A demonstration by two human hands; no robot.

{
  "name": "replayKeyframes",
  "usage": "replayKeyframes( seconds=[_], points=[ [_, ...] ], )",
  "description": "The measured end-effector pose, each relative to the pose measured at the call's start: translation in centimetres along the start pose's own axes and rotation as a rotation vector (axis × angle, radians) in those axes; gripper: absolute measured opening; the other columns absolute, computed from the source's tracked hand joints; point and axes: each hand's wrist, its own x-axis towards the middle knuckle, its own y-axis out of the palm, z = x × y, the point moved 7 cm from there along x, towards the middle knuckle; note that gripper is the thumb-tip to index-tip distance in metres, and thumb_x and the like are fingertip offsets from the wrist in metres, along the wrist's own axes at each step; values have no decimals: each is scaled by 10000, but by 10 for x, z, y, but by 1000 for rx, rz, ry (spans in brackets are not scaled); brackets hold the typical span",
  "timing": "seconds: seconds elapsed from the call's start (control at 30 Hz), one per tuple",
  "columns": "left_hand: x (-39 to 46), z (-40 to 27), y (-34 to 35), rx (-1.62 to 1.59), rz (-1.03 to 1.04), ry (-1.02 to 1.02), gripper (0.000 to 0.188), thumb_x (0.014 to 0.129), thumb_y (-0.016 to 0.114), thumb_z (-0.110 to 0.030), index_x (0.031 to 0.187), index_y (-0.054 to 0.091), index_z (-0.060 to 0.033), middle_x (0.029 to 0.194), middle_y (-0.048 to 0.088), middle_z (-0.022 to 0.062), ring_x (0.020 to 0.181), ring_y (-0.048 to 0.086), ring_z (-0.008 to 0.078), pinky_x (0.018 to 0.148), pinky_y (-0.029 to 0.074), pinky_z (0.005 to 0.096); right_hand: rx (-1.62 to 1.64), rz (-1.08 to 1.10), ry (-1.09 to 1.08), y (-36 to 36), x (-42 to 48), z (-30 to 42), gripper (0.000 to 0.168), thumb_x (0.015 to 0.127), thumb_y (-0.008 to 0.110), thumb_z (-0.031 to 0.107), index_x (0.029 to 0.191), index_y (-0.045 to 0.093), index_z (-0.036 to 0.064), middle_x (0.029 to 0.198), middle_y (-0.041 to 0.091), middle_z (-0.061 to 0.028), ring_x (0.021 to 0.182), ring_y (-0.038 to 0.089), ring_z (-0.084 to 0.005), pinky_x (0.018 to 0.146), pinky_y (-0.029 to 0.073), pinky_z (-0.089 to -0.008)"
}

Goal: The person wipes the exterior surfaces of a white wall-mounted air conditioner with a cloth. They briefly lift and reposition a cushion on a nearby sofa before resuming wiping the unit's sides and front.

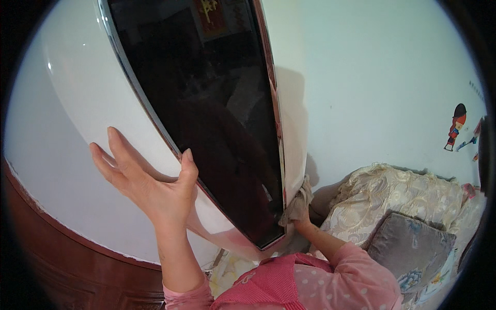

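A tall white floor-standing cabinet unit (pixel 104 97), which looks like an air conditioner, rises in front of me. Its glossy black front panel (pixel 217 128) is edged with shiny trim. My left hand (pixel 155 182) braces against the left side of the casing with its fingers spread, and the thumb lies over the trim at the panel's edge. Low on the right side, my right hand (pixel 301 221) holds a greyish-beige cloth (pixel 300 201) against the casing. The cloth hides most of that hand's fingers.
To the right stands a seat with a cream ruffled cover (pixel 403 186) and a grey floral cushion (pixel 410 244). Cartoon stickers (pixel 456 126) are on the pale wall (pixel 379 77). A dark red-brown wooden door or panel (pixel 85 271) is at lower left. Light patterned floor (pixel 232 271) shows below the unit.
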Motion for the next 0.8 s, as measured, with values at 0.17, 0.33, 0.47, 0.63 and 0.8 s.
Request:
replayKeyframes(
  seconds=[0.17,0.33,0.47,0.63,0.8],
  points=[
    [-5,1,6,-9,19,20,1021,616,745,-404,1479,235,-210,1519,111,203,1408,113,411,1107,215,568,227,-12,-23,-63,94,122,563,852,599,119,1345,359,-9,1401,331,-183,1306,323,-326,1102,230,-453],
    [-6,-2,4,-34,18,44,1008,642,748,-338,1486,211,-215,1526,107,190,1411,80,415,1119,173,564,720,-180,-288,-112,156,198,613,902,573,146,1417,275,-2,1454,292,-150,1340,294,-241,1120,216,-357],
    [-4,-6,3,-18,-7,107,987,665,738,-291,1488,202,-192,1521,113,205,1413,70,407,1122,148,558,469,-179,-304,-88,144,161,601,918,554,175,1420,272,4,1443,303,-142,1327,304,-239,1113,226,-349],
    [-7,-10,3,-9,-3,164,987,670,738,-282,1488,200,-162,1505,114,249,1416,57,402,1125,123,553,180,46,3,-9,50,12,581,924,545,189,1410,285,4,1413,332,-138,1299,331,-239,1098,247,-349],
    [-5,-8,4,-46,-2,147,968,682,748,-286,1484,219,-165,1502,109,251,1416,55,401,1127,124,544,13,313,304,33,-59,-92,563,931,536,203,1401,298,5,1384,361,-134,1270,357,-239,1083,268,-349]
  ],
)
